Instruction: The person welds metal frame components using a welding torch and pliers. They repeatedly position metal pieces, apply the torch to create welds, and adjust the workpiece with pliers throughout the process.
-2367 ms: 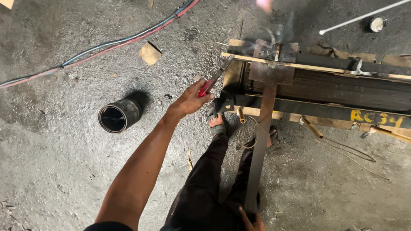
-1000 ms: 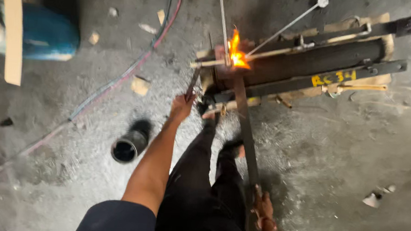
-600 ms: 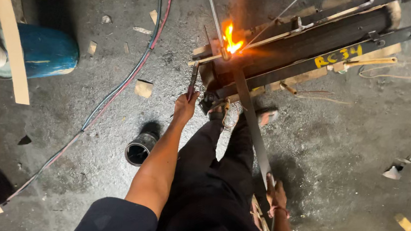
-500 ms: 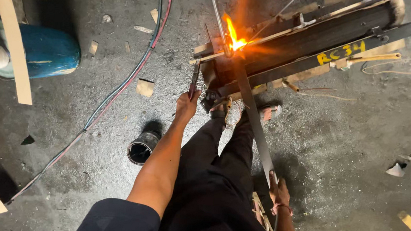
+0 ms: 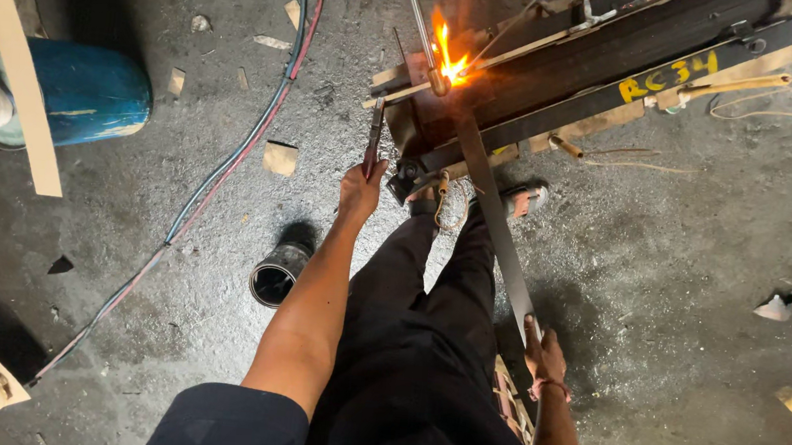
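1. Nearest the camera, your right hand (image 5: 546,353) is clenched around the lower end of a long flat metal bar (image 5: 492,227), which runs up and away from you along the outside of your right leg.
2. Your legs, in black trousers (image 5: 425,322), stretch forward over the grey concrete floor (image 5: 662,277); one sandalled foot (image 5: 522,198) rests just below the workpiece.
3. Left of your left forearm, a short black pipe section (image 5: 276,277) lies on the floor, its open end facing the camera.
4. Your left hand (image 5: 361,188) reaches ahead, fingers closed on the handles of red-handled pliers (image 5: 371,148); the tool's nose points up at the near corner of a dark, oblong metal workpiece (image 5: 605,64).
5. The far end of the flat bar meets that same corner, where an orange flame (image 5: 447,55) burns at the tip of a thin metal torch tube (image 5: 419,22) coming in from the top edge.
6. A yellow marking is painted on the workpiece's side rail.
7. Farther left, paired red and blue hoses (image 5: 227,163) snake across the floor, past a blue drum (image 5: 89,96) on its side and a pale wooden plank (image 5: 15,60).
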